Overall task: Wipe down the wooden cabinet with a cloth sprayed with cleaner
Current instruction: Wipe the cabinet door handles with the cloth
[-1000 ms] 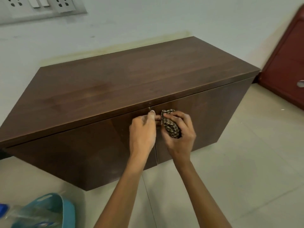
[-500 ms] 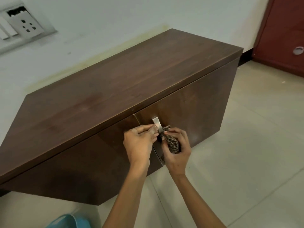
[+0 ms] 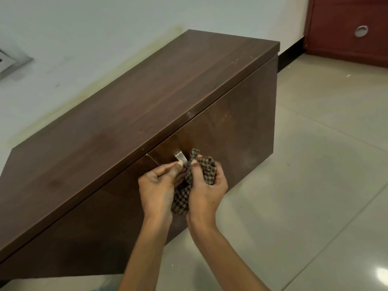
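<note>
A low dark-brown wooden cabinet (image 3: pixel 147 114) with two front doors stands against the wall. A small metal handle (image 3: pixel 180 156) juts from the right door near the middle seam. My right hand (image 3: pixel 206 192) is bunched around a brown checked cloth (image 3: pixel 206 171), held against the door just right of the handle. My left hand (image 3: pixel 159 185) pinches the cloth's other end beside the handle, and part of the cloth hangs down between both hands. No spray bottle is in view.
A white wall runs behind the cabinet with a socket plate (image 3: pixel 10 61) at the left edge. A red-brown piece of furniture (image 3: pixel 346 30) with a round metal pull stands at the top right. Glossy beige floor tiles (image 3: pixel 315 185) spread to the right.
The view has swung right and closer; the blue tub and bottle at lower left have left the frame. The cloth has loosened from a tight ball and now hangs between both hands by the handle.
</note>
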